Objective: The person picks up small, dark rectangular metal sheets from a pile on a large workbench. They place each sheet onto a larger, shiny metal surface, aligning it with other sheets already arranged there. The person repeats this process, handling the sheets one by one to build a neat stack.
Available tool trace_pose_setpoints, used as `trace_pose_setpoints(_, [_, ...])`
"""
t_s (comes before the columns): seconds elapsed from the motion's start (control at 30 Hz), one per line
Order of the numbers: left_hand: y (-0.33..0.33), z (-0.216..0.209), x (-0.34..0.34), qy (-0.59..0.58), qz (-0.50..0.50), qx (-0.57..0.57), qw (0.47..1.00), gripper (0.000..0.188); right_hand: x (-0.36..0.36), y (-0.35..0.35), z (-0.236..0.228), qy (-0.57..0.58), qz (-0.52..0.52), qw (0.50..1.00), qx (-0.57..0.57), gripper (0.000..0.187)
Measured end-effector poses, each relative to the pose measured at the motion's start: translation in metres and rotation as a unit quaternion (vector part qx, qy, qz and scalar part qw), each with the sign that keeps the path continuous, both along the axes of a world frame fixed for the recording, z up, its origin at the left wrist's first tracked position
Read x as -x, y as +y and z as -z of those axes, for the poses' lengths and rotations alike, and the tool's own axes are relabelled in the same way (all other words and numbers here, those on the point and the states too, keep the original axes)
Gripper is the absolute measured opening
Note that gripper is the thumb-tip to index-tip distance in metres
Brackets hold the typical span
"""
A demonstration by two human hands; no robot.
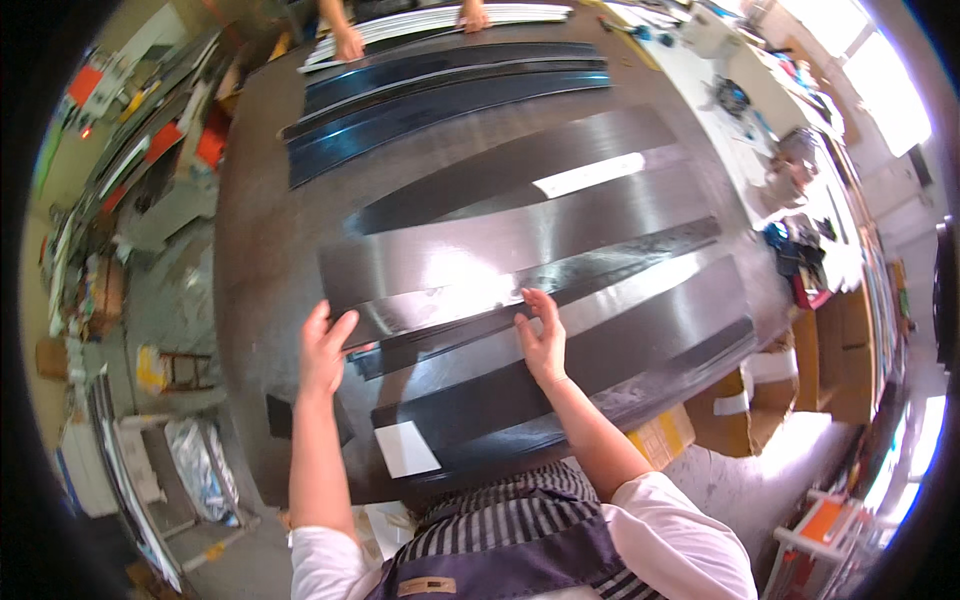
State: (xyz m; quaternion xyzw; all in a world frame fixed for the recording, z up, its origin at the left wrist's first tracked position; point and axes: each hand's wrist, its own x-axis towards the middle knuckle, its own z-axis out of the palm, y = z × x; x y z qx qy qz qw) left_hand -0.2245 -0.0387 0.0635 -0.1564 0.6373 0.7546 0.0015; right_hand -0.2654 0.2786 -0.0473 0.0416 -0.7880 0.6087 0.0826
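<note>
The person's two bare hands are at a long, dark, shiny panel (400, 314) that lies across the middle of the big brown table (250, 300). The left hand (324, 352) is at the panel's left end. Its thumb points up and is spread away from its fingers, and I cannot tell if they pinch the edge. The right hand (544, 345) is at the panel's near side, about halfway along. Its thumb and pointing finger are bent and close to each other at the edge, but I cannot tell if they pinch it tight. Just on the near side of the panel is a thin dark strip (430, 346). Nearer to the person lies a wide dark sheet (470, 402), with a white piece of paper (407, 450) on its left end. A dark sheet with a curved side (450, 190) lies on the far side of the panel. Farther off are shiny blue-black strips (450, 108). At the far end, another person's two hands (348, 45) are at a bunch of long white strips (440, 35). A brown box (728, 425) stands off the table's near right side.
</note>
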Motion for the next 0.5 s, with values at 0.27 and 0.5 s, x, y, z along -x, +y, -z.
trace_pose_setpoints(0.27, [0.082, -0.128, -0.046, 0.179, 0.057, 0.005, 0.982, 0.041, 0.079, 0.185, 0.013, -0.162, 0.161, 0.748, 0.623, 0.073])
trace_pose_setpoints(0.5, [0.059, -0.071, -0.122, 0.077, -0.036, 0.109, 0.990, 0.032, 0.017, 0.199, -0.083, 0.005, 0.285, 0.872, 0.397, 0.061])
